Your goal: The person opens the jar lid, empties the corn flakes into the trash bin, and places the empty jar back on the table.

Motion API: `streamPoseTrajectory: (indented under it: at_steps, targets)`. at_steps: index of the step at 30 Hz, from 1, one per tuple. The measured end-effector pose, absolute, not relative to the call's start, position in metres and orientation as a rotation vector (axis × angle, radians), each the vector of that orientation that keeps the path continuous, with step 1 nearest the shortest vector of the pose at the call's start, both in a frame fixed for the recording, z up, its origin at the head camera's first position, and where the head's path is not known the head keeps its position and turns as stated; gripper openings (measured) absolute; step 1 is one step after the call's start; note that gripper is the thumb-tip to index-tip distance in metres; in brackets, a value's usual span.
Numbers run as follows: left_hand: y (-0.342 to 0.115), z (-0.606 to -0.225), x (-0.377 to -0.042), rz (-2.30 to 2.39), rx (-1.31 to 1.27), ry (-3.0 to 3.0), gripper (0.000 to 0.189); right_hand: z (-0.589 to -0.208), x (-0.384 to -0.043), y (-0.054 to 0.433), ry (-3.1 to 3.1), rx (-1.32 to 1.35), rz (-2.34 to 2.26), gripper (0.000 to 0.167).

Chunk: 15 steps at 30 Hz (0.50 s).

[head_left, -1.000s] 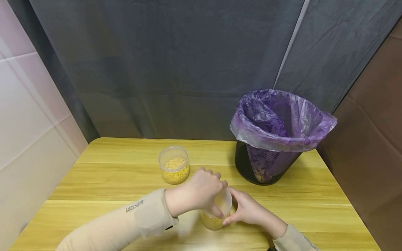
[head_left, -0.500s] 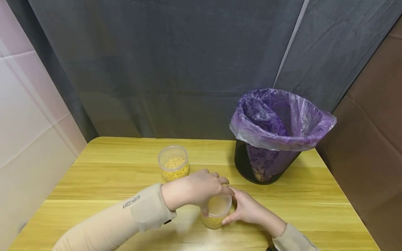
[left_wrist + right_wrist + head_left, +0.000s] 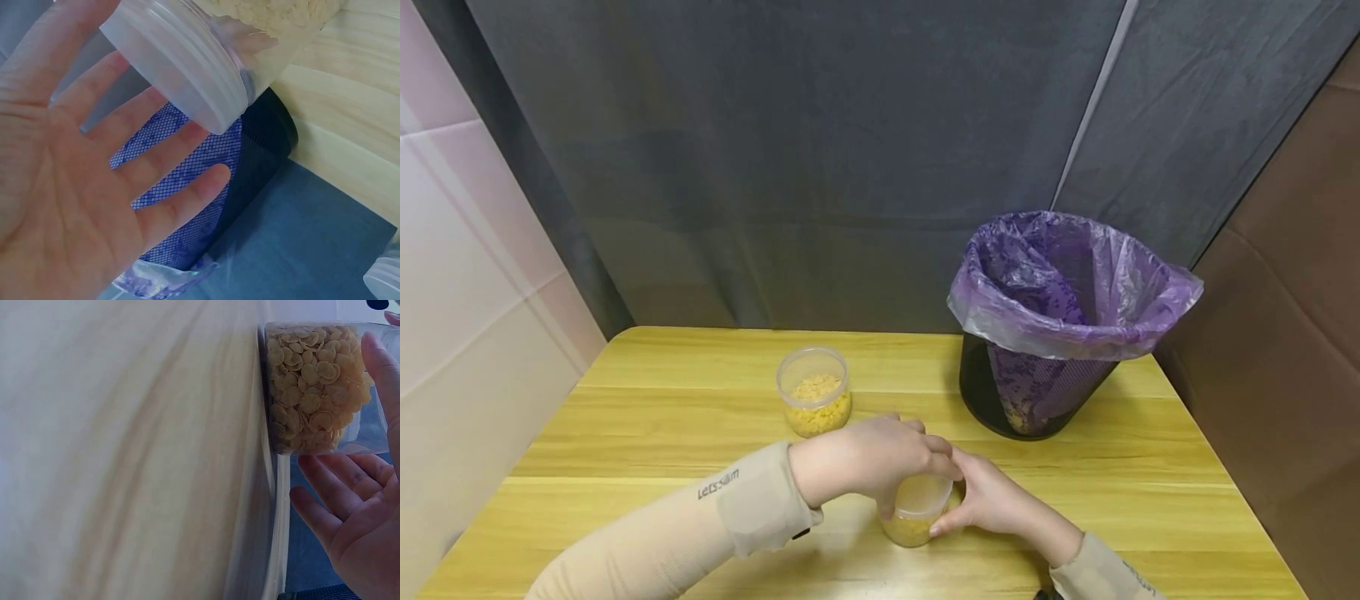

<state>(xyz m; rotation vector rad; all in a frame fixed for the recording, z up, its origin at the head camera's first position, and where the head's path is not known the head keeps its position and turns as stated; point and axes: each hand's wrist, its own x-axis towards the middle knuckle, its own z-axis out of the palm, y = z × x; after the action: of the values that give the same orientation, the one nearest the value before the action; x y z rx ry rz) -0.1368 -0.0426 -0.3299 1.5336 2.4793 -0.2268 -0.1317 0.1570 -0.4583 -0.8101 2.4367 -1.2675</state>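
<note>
A clear plastic jar [image 3: 908,530] of yellow flakes stands upright on the table, topped by a translucent lid [image 3: 922,493]. My left hand [image 3: 880,457] reaches over this lid, its thumb at the near-left edge and its fingers spread round the far side. From the right, my right hand [image 3: 988,500] holds the jar's side between thumb and fingers. In the right wrist view the jar's round flakes [image 3: 312,394] fill much of it. The left wrist view shows the lid's ribbed edge [image 3: 187,69] between thumb and fingers.
Behind my left hand stands a second clear jar [image 3: 814,400] with yellow flakes, no lid on it. A black mesh bin [image 3: 981,379] with a purple bag [image 3: 1060,333] is at the back right. Dark curtain [image 3: 775,167] hangs beyond the wooden table [image 3: 647,417].
My left hand has turned on the lid: its thumb has shifted from the lid's front leftward, and its fingers now reach further right over the far edge. The right hand holds still.
</note>
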Motion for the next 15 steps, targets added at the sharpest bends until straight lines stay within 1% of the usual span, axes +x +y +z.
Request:
streamPoseTrajectory:
  at_steps: [7, 15]
  targets:
    - [-0.0425, -0.3300, -0.1370, -0.231, 1.540, 2.507, 0.087, -0.4591, -0.1316, 0.1567, 2.442, -0.806, -1.275, 0.101]
    - [-0.0421, -0.3306, -0.1380, -0.249, 1.530, 2.566, 0.080, -0.4584, -0.1317, 0.1561, 2.429, -0.848, -1.294, 0.098]
